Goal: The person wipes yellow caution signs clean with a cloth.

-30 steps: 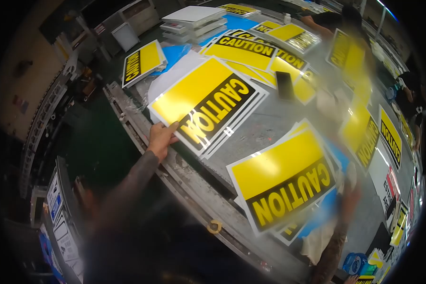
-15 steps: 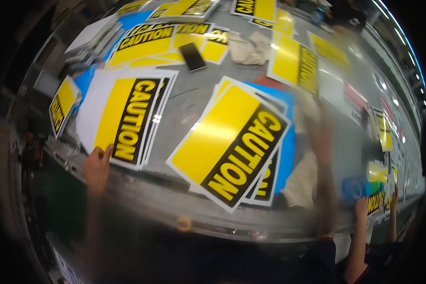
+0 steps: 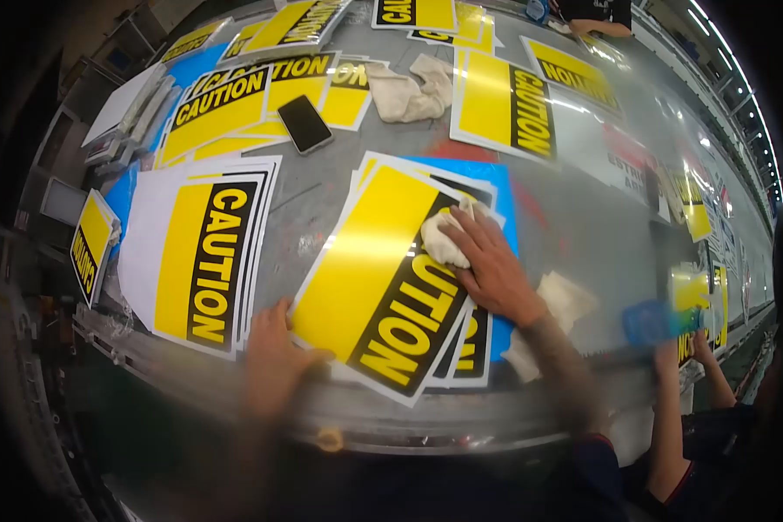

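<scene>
My right hand (image 3: 494, 271) presses a bunched white cloth (image 3: 444, 240) onto the upper part of a yellow and black CAUTION sign (image 3: 383, 278). That sign tops a loose stack, with more sign edges and a blue sheet (image 3: 501, 200) showing beneath. At the sign's lower left edge is my left hand (image 3: 278, 352), slightly blurred, thumb and fingers spread apart, holding nothing I can see. Left of it lies another stack of CAUTION signs (image 3: 202, 261), the top one partly white.
A phone (image 3: 304, 124) and a crumpled cloth (image 3: 409, 91) lie farther back among more signs (image 3: 505, 103). Another cloth (image 3: 565, 297) is right of my forearm. At right, a co-worker's hands (image 3: 683, 352) are near a blue bottle (image 3: 648, 323).
My left hand has left the left stack and moved right to the middle sign. My right hand has come left and down onto that sign with the cloth.
</scene>
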Action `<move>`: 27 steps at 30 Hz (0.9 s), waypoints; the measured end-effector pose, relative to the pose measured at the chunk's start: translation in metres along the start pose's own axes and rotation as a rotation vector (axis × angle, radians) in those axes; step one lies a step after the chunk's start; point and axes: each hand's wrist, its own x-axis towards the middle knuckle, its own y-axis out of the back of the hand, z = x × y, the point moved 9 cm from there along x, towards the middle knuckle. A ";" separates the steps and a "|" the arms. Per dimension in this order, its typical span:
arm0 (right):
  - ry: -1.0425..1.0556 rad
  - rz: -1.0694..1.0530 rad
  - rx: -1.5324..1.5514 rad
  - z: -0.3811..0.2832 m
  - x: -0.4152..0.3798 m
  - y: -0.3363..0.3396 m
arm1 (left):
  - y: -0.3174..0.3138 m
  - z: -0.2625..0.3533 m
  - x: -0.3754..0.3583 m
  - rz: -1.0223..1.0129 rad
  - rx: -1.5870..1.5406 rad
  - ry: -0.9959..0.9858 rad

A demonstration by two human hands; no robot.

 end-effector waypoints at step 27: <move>0.131 -0.131 0.079 -0.081 -0.009 -0.039 | -0.110 -0.017 -0.032 -0.278 -1.585 0.499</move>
